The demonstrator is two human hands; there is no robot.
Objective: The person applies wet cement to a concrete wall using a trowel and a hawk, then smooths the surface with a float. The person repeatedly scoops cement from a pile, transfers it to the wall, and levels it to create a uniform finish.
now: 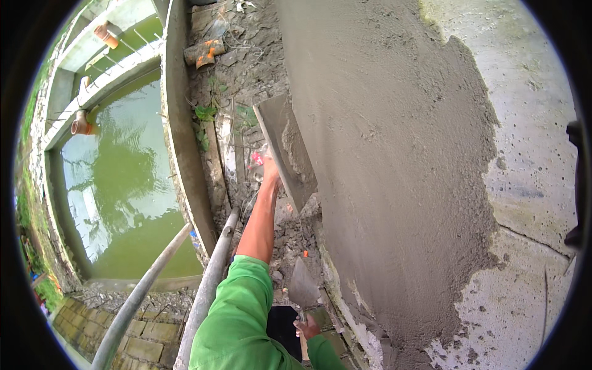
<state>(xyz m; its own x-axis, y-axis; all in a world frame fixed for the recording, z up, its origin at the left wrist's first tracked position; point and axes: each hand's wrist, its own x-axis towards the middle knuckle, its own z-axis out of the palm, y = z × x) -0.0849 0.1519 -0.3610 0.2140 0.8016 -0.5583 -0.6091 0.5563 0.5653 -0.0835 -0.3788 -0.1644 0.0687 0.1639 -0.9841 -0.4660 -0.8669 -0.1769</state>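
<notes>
Reaching forward, my left hand is closed behind a flat mortar board, whose handle is hidden. Wet grey mortar clings to the board's right-hand face. The board tilts beside the edge of a freshly coated wall; whether they touch I cannot tell. Lower down, close to my body, my right hand grips a pointed trowel. The trowel's grey blade points away from me, and its handle is mostly covered by my fingers. The wall's coating is smooth on the left and rough-edged on the right.
Bare pale concrete borders the coating. Left of my arm run two metal poles. Beyond them, a concrete-walled basin holds green water. Rubble and an orange-marked pipe piece lie along the strip between basin and wall.
</notes>
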